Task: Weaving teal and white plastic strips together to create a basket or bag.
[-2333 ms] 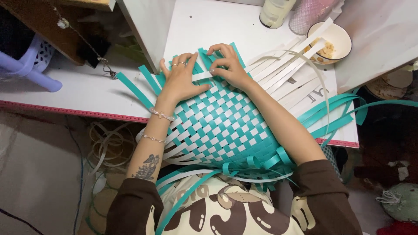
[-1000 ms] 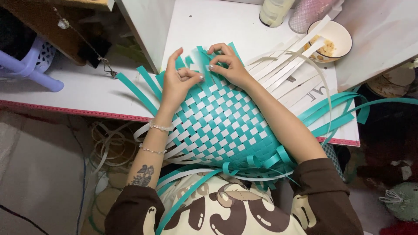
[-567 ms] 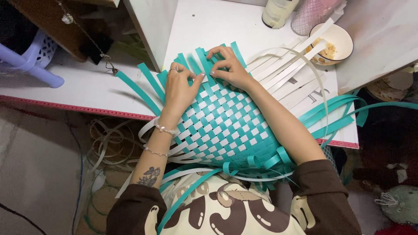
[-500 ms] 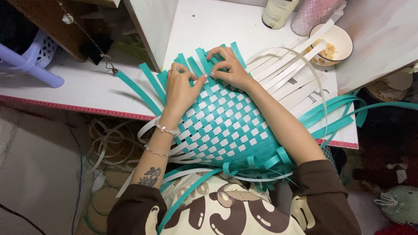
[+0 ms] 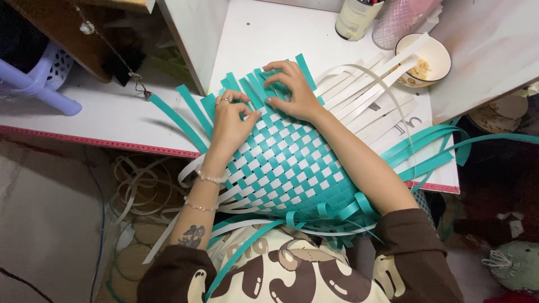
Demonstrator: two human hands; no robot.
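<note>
Head view: left hand (image 5: 230, 124) pressed flat, right hand (image 5: 293, 95) pinching strip ends of teal-and-white woven plastic-strip mat (image 5: 286, 168); probably light, springy, slippery; best gripped at loose ends.

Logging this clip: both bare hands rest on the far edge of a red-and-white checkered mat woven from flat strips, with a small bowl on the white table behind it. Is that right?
Not quite: the head view shows the woven checkered mat is teal and white, not red and white. The rest holds: the left hand and right hand rest on its far edge, and a small bowl stands on the white table behind it.
</note>
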